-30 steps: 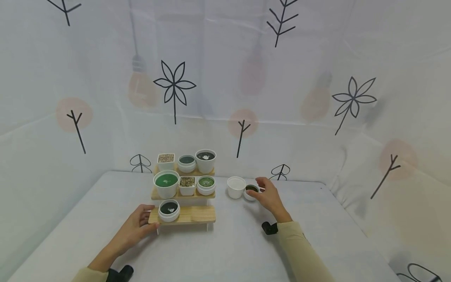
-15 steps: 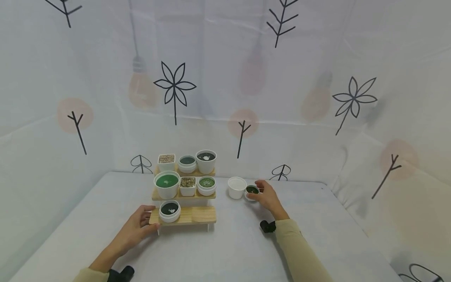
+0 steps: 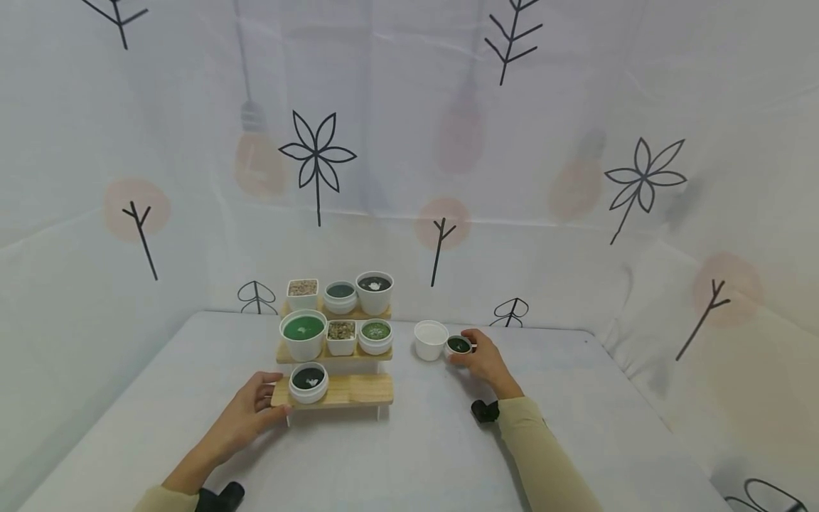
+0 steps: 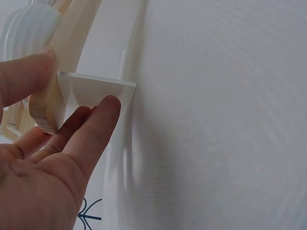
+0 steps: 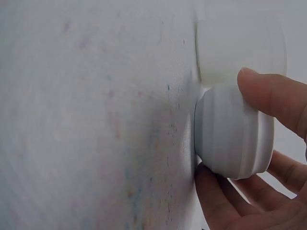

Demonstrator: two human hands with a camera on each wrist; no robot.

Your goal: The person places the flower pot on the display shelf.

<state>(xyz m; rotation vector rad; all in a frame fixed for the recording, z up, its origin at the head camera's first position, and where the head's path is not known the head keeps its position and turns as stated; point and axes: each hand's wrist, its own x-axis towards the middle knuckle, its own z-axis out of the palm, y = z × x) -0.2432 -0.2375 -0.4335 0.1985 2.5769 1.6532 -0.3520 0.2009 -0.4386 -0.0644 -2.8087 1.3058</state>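
My left hand [image 3: 242, 410] holds the left end of the lowest wooden shelf [image 3: 358, 390] of a small tiered stand. In the left wrist view, the thumb presses the plank's [image 4: 76, 36] front edge, while the fingers reach round its end near a white leg [image 4: 96, 87]. A round white pot [image 3: 308, 395] with a dark top stands on that shelf. On the table to the right, my right hand [image 3: 485, 363] grips a small white ribbed pot [image 5: 230, 132] with dark green inside, thumb on one side and fingers on the other. A white cup [image 3: 430, 343] stands beside it.
The middle shelf [image 3: 384, 355] carries a green-filled pot [image 3: 303, 345], a square pot [image 3: 340, 340] and a round pot [image 3: 375, 340]. Several white pots line the top shelf behind. A patterned white cloth [image 3: 397, 178] hangs behind the white-covered table [image 3: 358, 462].
My right hand has lowered slightly and moved left, its thumb and fingers closing round the small pot. The left hand stays at the shelf end.
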